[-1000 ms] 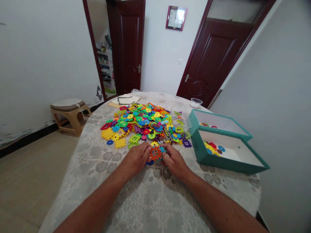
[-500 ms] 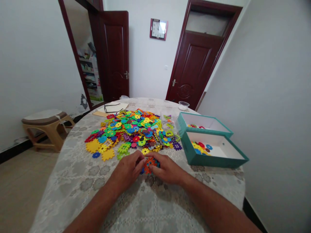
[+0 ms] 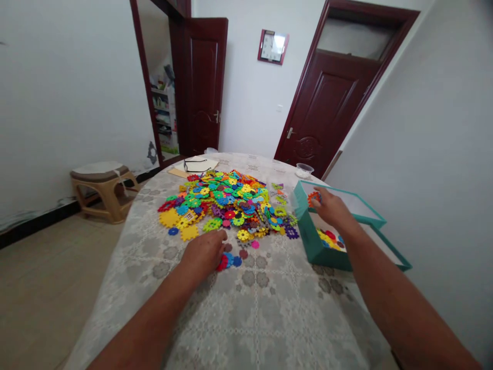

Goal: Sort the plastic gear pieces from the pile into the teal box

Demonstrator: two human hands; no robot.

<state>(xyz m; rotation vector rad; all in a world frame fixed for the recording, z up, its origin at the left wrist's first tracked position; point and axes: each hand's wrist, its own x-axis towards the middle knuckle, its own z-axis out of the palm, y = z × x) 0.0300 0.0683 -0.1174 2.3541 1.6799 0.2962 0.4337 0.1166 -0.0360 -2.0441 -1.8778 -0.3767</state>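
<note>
My right hand [image 3: 330, 205] is closed on orange interlocking pieces [image 3: 314, 198] with toothed edges, above the farther teal box [image 3: 356, 198]. Some blue shows beside the orange. My left hand [image 3: 203, 253] lies on the tablecloth with its fingers curled; the fingertips are mostly hidden, so what they hold cannot be made out. Right beside it are red [image 3: 222, 263] and blue flower-shaped discs [image 3: 236, 261]. Two brown discs [image 3: 243, 254] and a pink disc [image 3: 254, 244] lie close by. Behind is a large heap of colourful plastic pieces [image 3: 231, 198].
The nearer teal box [image 3: 316, 252] holds yellow, red and blue discs [image 3: 330, 239]. Glasses [image 3: 196, 165] rest on paper at the back left of the table. A clear plastic bowl [image 3: 304, 169] stands at the back right. Beyond the table's left edge is a stool [image 3: 102, 185].
My right hand has moved from beside my left hand to the right, over the farther box, carrying the orange pieces. Red, blue and brown discs now show by my left hand. The view has shifted.
</note>
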